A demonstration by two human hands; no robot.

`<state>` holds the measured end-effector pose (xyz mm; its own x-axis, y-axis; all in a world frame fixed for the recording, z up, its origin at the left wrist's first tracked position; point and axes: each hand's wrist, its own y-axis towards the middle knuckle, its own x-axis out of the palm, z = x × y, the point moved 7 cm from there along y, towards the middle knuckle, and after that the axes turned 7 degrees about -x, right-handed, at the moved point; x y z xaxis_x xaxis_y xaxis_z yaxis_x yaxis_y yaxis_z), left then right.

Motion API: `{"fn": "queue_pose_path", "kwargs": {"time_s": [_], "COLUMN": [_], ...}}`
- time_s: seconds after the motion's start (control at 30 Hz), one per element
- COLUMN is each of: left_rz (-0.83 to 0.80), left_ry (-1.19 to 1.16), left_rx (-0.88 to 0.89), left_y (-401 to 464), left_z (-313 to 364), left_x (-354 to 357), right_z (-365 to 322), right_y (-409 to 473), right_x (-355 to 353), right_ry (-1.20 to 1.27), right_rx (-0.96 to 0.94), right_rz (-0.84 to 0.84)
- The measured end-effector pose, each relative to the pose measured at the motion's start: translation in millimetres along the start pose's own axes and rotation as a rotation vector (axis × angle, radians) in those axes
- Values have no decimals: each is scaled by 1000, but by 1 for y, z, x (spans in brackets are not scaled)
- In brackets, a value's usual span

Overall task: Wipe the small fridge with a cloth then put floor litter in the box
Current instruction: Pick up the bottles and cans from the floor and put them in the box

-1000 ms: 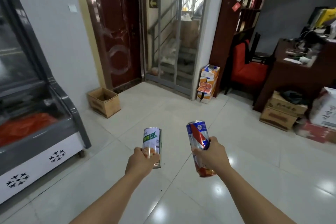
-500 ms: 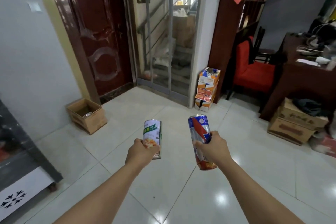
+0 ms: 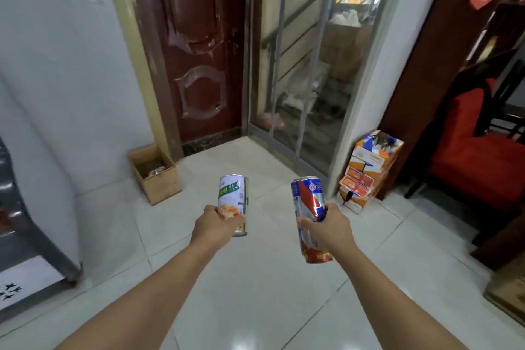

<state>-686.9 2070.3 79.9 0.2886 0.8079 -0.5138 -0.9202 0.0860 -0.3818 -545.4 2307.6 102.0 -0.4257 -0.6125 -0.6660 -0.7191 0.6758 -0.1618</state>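
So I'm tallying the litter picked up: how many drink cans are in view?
2: a white and green can in the left hand, and a blue and red can in the right hand. The open cardboard box holds something crumpled, perhaps more.

Bright, even daylight enters through the glass door (image 3: pixel 301 65) at twelve o'clock. An overhead lamp leaves soft glare spots on the glossy floor tiles (image 3: pixel 241 345) at six o'clock. Wide-angle bending curves the edges; the periphery is slightly motion-blurred.
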Motion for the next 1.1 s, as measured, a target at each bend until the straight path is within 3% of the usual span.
{"fn": "queue_pose_path", "kwargs": {"time_s": [0.67,0.9,1.1], "left_rz": [86,253,370], "left_ry": [14,-19,-79], "left_rx": [-3,-125,-236], "left_y": [323,437,500], "left_z": [252,315,340], "left_x": [126,147,135], "right_z": [-93,-136,-196], "right_y": [429,612,717], "right_x": [-28,-4,41], "right_ry": [-19,-79,-135], "right_rx": [-112,-189,-282], "right_rz": [-81,-204,-311]}}
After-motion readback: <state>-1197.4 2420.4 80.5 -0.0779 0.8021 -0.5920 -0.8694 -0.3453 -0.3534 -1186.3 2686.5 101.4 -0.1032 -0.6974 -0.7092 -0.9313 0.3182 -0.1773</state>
